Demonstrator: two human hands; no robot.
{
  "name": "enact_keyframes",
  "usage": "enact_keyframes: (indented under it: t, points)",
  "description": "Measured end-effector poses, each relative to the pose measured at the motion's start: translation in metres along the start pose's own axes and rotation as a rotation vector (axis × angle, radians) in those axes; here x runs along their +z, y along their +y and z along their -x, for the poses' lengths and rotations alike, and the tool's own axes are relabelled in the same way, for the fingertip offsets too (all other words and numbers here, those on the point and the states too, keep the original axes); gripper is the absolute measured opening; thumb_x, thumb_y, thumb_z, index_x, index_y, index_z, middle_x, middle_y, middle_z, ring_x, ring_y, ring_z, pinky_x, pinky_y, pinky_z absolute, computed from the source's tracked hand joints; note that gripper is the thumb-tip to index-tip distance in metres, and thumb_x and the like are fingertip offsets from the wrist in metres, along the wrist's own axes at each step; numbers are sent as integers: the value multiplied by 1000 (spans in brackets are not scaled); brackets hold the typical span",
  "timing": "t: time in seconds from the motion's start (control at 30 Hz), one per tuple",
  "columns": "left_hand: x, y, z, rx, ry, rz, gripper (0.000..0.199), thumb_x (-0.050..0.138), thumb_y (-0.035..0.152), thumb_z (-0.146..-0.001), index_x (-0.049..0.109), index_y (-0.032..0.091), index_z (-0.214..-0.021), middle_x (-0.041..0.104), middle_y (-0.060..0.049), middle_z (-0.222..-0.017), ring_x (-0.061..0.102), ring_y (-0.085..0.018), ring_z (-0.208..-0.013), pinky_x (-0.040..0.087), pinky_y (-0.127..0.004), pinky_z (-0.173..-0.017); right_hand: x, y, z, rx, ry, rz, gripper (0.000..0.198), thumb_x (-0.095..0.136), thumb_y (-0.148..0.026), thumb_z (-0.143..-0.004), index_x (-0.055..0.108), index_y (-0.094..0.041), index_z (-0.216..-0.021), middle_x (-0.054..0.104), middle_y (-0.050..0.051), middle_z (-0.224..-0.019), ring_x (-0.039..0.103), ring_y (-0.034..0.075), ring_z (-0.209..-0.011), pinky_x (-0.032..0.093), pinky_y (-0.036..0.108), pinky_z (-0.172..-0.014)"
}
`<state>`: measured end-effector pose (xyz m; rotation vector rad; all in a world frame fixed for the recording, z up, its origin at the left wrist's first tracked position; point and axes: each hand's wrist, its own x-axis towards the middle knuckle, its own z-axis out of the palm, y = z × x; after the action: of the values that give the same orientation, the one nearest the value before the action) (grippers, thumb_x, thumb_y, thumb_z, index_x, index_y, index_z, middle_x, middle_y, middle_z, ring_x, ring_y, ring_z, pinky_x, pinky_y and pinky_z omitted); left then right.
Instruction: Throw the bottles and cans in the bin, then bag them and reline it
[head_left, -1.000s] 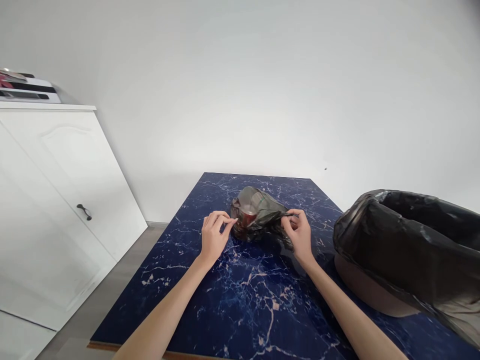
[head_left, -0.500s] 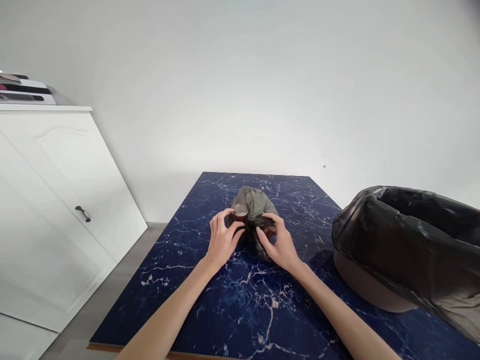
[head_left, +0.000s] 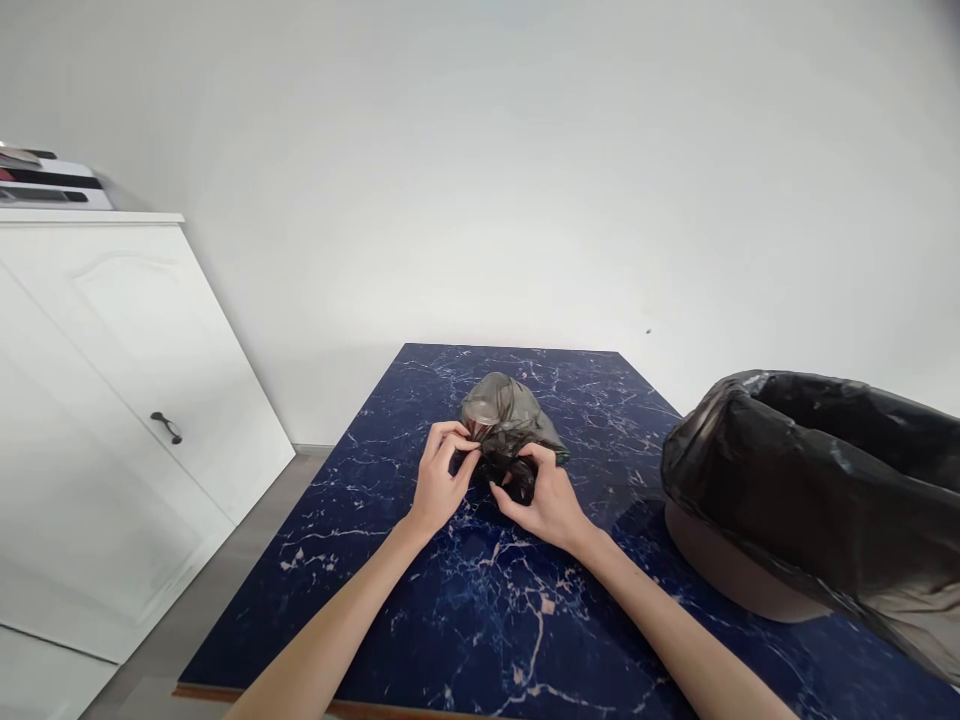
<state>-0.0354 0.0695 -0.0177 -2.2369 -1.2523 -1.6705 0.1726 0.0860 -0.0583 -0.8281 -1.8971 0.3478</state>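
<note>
A thin black plastic bag (head_left: 514,408), puffed out and partly see-through, lies on the blue marbled table (head_left: 420,620). Something pale and reddish shows faintly through its left side, too blurred to name. My left hand (head_left: 442,478) pinches the gathered black plastic at the bag's near left, with thumb and fingertips together. On the other side of the gather, my right hand (head_left: 546,500) is curled round the bunched end of the bag, its thumb pointing left. The exact form of the bunched plastic between my fingers is hard to make out.
At the right stands a brownish bin (head_left: 739,570) with a black liner (head_left: 810,490) folded over its rim. A white cabinet (head_left: 112,400) with a dark handle (head_left: 166,427) is at the left, with stacked items (head_left: 56,185) on top. A white wall (head_left: 525,200) rises behind the table.
My right hand has moved slightly left and nearer to me, while my left hand has lowered a little. The bag's gathered part has shifted, and the reddish content is now more covered.
</note>
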Motion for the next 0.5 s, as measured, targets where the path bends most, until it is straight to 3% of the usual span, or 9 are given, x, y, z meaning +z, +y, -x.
enact_keyframes:
  t: [0.1,0.2,0.37,0.5]
  points:
    - [3,5,1,-21,-22,57,8,61,20,-104,64,23,-98,63,-7,-111,66,-21,-109,55,-36,-96,4,2,1,-3,-62,-18,62,73,-42,-92,35,-24,-138,70,-3,-79,73,23,-63,55,34,-60]
    - [3,2,-1,-95,13,89,9,61,22,-104,63,23,-95,63,-7,-108,65,-22,-106,54,-36,-94,4,6,0,13,-66,-26,63,73,-43,-93,33,-24,-138,71,-1,-86,73,22,-62,55,33,-59]
    - [-1,-16,-5,-290,155,131,14,63,32,-103,61,23,-92,63,-7,-106,63,-21,-96,51,-34,-87,-1,11,-5,52,-18,-15,55,69,-45,-97,38,-24,-137,66,-4,-82,66,18,-53,50,30,-54]
    - [-4,-38,-6,-475,290,201,23,63,45,-101,62,23,-96,67,-6,-101,66,-22,-93,53,-33,-84,-6,12,-9,76,11,-27,51,66,-43,-99,42,-25,-140,68,-2,-90,66,16,-55,50,29,-57]
